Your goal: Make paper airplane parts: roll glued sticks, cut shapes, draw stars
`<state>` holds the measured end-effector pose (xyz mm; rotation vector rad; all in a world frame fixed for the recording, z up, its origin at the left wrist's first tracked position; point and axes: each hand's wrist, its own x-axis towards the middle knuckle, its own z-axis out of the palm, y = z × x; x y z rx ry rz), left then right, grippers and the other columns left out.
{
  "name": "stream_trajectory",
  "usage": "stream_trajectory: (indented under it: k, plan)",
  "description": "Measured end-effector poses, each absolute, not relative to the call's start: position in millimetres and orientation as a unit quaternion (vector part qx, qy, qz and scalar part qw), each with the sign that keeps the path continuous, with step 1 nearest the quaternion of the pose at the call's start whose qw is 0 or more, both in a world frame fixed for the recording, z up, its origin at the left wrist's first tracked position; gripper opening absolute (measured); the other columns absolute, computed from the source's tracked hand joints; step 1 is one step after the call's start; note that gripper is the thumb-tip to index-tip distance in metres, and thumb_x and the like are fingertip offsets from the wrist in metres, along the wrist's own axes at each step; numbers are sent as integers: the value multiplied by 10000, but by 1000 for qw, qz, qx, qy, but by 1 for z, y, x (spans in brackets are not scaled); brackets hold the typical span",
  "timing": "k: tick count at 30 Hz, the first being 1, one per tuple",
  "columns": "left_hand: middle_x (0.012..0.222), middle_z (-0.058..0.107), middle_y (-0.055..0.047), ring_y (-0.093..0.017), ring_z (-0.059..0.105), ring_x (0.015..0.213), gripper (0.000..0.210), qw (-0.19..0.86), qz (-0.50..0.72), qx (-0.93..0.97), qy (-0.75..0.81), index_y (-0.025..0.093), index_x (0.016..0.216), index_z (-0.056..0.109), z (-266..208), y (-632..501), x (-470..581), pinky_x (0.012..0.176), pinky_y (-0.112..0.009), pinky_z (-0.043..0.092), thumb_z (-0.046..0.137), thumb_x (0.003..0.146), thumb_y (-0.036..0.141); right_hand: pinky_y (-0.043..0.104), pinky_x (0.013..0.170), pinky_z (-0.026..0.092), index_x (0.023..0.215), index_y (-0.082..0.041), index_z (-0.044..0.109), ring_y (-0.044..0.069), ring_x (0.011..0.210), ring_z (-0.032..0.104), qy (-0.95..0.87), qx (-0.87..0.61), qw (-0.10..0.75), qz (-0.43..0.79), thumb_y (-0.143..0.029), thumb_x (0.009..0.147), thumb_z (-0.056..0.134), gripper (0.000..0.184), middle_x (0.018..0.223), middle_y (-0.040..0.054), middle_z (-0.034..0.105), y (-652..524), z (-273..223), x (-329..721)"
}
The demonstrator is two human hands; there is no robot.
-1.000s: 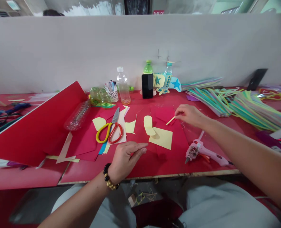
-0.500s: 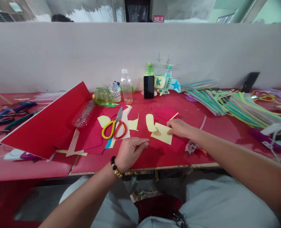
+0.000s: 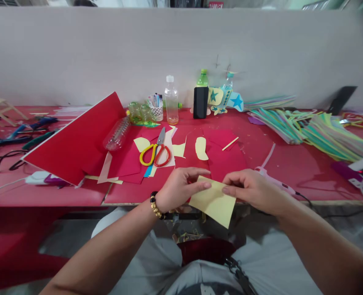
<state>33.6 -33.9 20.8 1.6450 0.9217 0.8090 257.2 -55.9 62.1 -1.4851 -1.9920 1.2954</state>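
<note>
A yellow sheet of paper point(image 3: 215, 203) is held between both hands, tilted over the table's front edge. My left hand point(image 3: 181, 188) pinches its upper left part, thumb on top. At its upper right, my right hand point(image 3: 250, 189) grips the edge with thumb and fingers. Beyond the hands lies a rounded yellow paper cutout point(image 3: 201, 148). Scissors point(image 3: 161, 141) with one yellow and one red handle rest on paper scraps to the left. A thin wooden stick point(image 3: 230, 144) lies on red paper, and a pink glue gun point(image 3: 275, 180) sits beside my right hand.
Clear plastic bottles point(image 3: 171, 100), a pen cup point(image 3: 156, 110) and a phone point(image 3: 200, 102) stand along the wall. A red board point(image 3: 77, 139) leans at left. Bundles of coloured strips point(image 3: 332, 133) cover the right side. A paper-decorated bottle point(image 3: 227, 92) stands behind.
My right hand has lifted the yellow sheet off the table and drawn it toward me. My left hand has moved right and taken hold of it. The view has tipped downward.
</note>
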Motion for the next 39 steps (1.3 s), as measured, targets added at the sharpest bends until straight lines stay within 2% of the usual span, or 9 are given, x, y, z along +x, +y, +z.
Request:
stream_trajectory:
  k: [2,4,7,12,18,24,29,39]
  plan:
    - [764,702,-40,-108,592,609,302,559,315,656,398,139,956,724,20,-40,37,522,-179,433,640,815,392,199,502,340,737,-170,621,88,561,454,-686,-513,200,475,-344,829,592,200,617,-38,520,-63,56,250]
    - [739,698,-43,-102,585,589,270,583,328,617,415,126,879,730,20,-43,37,516,-178,431,631,824,371,192,520,379,783,-172,606,87,582,477,-652,-505,258,504,-350,847,593,190,645,-35,536,-66,49,246]
    - [757,716,-51,-115,616,614,240,623,353,564,412,135,902,731,20,-44,35,563,-198,482,660,807,343,186,536,443,874,-183,623,89,583,533,-574,-500,338,553,-363,850,614,182,656,-29,592,-67,39,245]
    - [880,745,-70,-134,669,731,231,632,386,534,409,169,950,746,18,-44,34,663,-208,524,706,775,314,198,602,539,937,-215,719,125,674,662,-517,-509,418,546,-333,786,705,192,778,9,733,-68,21,244]
    - [884,751,-64,-133,676,747,252,643,367,532,411,186,950,754,20,-45,43,644,-186,519,694,786,367,217,741,575,953,-270,755,155,817,713,-610,-517,413,437,-258,821,669,158,890,5,768,-77,17,246]
    - [876,753,-59,-139,684,752,218,648,337,538,421,180,898,763,20,-46,49,673,-192,526,727,757,342,163,744,572,988,-307,744,127,832,719,-666,-493,410,381,-184,833,646,220,935,-25,765,-80,18,255]
    - [855,754,-54,-134,683,724,195,636,324,550,432,186,881,765,21,-48,47,652,-193,528,730,753,329,178,741,579,980,-291,750,145,825,724,-667,-494,399,389,-209,824,661,197,929,-10,766,-82,20,257]
    - [828,754,-53,-169,698,754,158,560,354,593,458,196,864,769,22,-56,53,665,-223,553,739,739,288,255,666,581,919,-242,769,206,774,716,-584,-535,370,486,-361,797,685,190,864,31,768,-82,20,251]
